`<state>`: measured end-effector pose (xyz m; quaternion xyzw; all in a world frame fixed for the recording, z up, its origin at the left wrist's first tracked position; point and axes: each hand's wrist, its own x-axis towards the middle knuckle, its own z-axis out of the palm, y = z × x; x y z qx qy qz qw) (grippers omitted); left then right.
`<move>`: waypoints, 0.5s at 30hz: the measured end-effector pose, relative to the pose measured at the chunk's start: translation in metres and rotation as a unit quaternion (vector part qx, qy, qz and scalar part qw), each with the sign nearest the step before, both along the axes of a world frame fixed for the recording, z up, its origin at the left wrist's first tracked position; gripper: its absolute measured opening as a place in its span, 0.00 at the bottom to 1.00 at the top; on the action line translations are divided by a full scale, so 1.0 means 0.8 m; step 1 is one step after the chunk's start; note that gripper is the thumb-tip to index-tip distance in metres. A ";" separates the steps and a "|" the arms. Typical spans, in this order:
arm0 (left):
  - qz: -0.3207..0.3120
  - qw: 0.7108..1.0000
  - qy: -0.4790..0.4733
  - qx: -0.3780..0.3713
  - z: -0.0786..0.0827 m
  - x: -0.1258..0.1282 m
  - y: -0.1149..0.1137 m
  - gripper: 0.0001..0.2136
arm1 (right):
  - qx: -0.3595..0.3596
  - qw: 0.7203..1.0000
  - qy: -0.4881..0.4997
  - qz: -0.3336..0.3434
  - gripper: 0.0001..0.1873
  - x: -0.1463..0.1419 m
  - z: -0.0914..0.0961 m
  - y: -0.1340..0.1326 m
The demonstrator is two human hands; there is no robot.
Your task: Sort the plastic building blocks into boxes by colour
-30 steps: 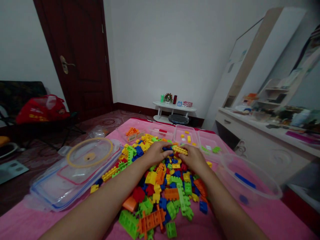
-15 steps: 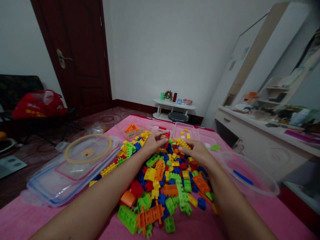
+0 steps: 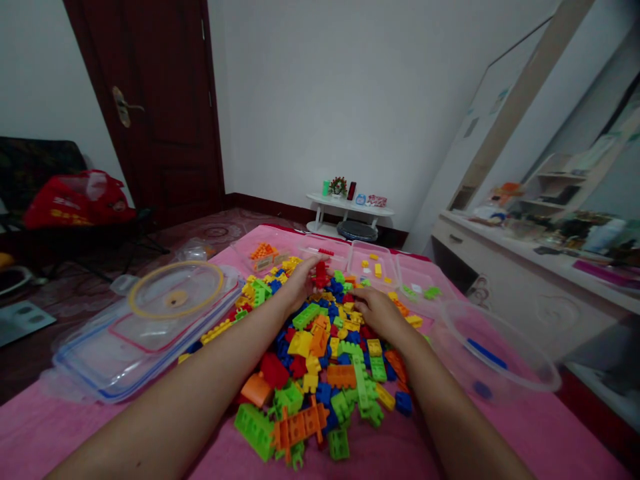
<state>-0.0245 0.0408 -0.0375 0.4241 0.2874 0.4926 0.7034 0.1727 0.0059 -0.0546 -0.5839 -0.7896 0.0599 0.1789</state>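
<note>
Over the far part of a heap of mixed toy building bricks [image 3: 320, 360], my left hand [image 3: 299, 283] is closed on a red brick [image 3: 321, 274], which stands out past the fingertips. To its right, my right hand [image 3: 377, 310] reaches down to the heap with its fingers bent and slightly apart, close to yellow and blue bricks. I see no brick clearly gripped in it, though its fingertips are partly hidden. Nearer to me lie an orange piece [image 3: 301, 428] and a green brick [image 3: 254, 427].
Clear trays behind the heap hold a few red [image 3: 326, 252], yellow [image 3: 378, 270] and green bricks [image 3: 433, 292]. At the right stands a round clear tub [image 3: 543, 380] with blue pieces. Stacked lids [image 3: 110, 373] lie left on the pink cloth [image 3: 400, 453]. Orange bricks [image 3: 263, 251] fill a container at back left.
My left hand has shifted slightly left with the red brick. My right hand has drawn back a little toward me and left, lower onto the heap. A blue piece now shows in the round tub.
</note>
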 end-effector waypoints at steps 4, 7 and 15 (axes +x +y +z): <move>-0.011 1.000 0.022 0.011 -0.003 0.002 -0.001 0.22 | 0.002 1.000 -0.015 -0.027 0.12 0.003 0.011 -0.003; 0.013 0.996 0.075 0.041 -0.007 0.003 0.001 0.23 | 0.007 0.999 -0.014 -0.043 0.11 0.010 0.027 -0.006; 0.045 0.977 0.175 0.117 -0.011 0.007 0.001 0.24 | -0.130 0.987 -0.096 -0.024 0.09 0.020 0.075 -0.036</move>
